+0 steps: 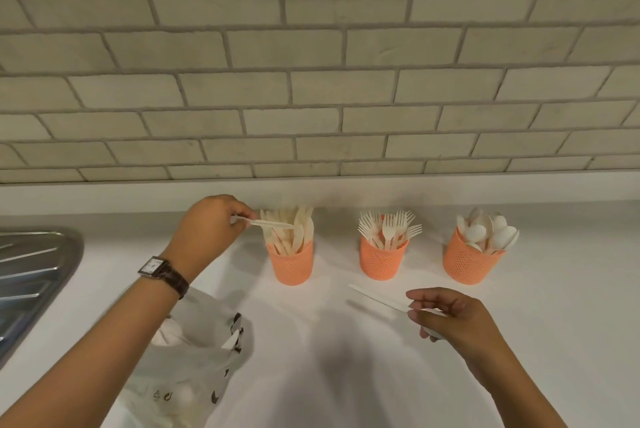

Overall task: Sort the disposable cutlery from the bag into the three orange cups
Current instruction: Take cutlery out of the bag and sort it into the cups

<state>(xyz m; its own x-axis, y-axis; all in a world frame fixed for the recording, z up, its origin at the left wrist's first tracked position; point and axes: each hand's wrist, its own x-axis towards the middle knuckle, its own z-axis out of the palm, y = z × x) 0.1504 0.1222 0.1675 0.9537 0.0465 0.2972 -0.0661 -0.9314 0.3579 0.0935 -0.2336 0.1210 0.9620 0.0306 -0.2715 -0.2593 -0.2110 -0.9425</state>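
Left hand (207, 230) grip pinches a knife (273, 223) by one end, long axis near-horizontal, far end over the knife cup (291, 263) just right of the hand; tip it down to drop in. Right hand (453, 316) pinches another piece (377, 299), type unclear, nearer the fork cup (382, 259).

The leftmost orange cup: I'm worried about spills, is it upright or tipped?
Upright: the leftmost orange cup stands on its base on the counter, knives sticking up from it.
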